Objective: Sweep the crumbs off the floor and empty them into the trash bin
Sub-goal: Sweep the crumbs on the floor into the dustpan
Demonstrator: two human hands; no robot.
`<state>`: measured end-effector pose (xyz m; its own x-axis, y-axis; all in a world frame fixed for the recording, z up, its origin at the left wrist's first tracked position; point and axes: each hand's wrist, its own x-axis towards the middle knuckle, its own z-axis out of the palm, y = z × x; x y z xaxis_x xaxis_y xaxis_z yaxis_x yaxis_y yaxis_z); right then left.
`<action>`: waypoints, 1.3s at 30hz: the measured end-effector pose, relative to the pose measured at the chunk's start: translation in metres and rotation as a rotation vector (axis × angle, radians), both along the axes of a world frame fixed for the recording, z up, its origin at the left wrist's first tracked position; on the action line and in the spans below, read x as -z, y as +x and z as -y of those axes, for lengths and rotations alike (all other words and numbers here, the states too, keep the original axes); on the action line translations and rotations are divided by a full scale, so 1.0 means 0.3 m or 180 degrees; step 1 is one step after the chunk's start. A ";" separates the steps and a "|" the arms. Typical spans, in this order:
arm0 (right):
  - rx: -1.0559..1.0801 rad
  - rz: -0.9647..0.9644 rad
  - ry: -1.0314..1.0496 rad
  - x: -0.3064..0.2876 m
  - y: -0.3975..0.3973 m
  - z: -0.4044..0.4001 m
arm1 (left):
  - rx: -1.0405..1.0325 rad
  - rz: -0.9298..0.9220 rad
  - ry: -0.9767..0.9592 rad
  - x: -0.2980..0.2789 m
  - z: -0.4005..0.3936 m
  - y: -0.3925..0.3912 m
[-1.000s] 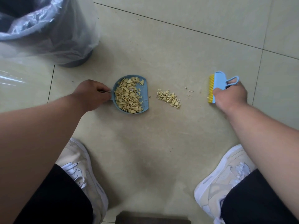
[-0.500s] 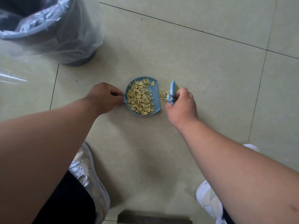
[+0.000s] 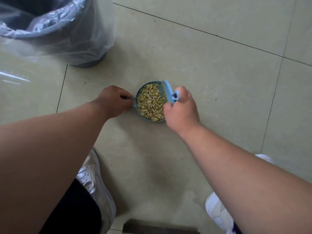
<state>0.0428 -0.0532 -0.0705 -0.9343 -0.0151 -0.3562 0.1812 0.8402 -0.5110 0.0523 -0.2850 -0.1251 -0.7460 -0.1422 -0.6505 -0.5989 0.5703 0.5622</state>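
Note:
A small blue dustpan (image 3: 140, 90) rests on the tiled floor, filled with yellowish crumbs (image 3: 150, 103). My left hand (image 3: 114, 102) grips its thin handle from the left. My right hand (image 3: 181, 108) holds a small blue brush (image 3: 168, 91) with yellow bristles, pressed against the pan's right edge over the crumbs. No loose crumbs show on the floor beside the pan. The trash bin (image 3: 50, 31), lined with a clear plastic bag, stands at the upper left, well apart from the pan.
Loose clear plastic (image 3: 15, 78) spreads over the floor left of the bin. My two white shoes (image 3: 94, 179) (image 3: 219, 215) stand at the bottom, with a dark object (image 3: 160, 228) between them at the lower edge.
My right hand swept the brush leftward from the far right to the pan's edge. The small pile of crumbs that lay right of the pan is gone from the floor, and the pan holds more.

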 end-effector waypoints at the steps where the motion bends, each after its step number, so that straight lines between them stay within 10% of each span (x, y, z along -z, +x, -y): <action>1: 0.0096 -0.0098 -0.0017 -0.008 -0.015 -0.036 | -0.0012 0.0000 -0.0007 0.001 0.004 0.000; 11: 0.0595 0.0085 0.0687 0.037 -0.080 -0.346 | 0.0002 -0.0102 -0.0176 -0.014 0.079 -0.010; 32: -0.0525 0.0435 -0.0035 0.041 0.081 0.063 | 0.0270 -0.0038 -0.0277 -0.016 0.036 -0.005; 39: 0.0356 -0.0189 0.0118 0.009 -0.009 -0.114 | 0.0129 0.0015 -0.0308 -0.021 0.077 0.002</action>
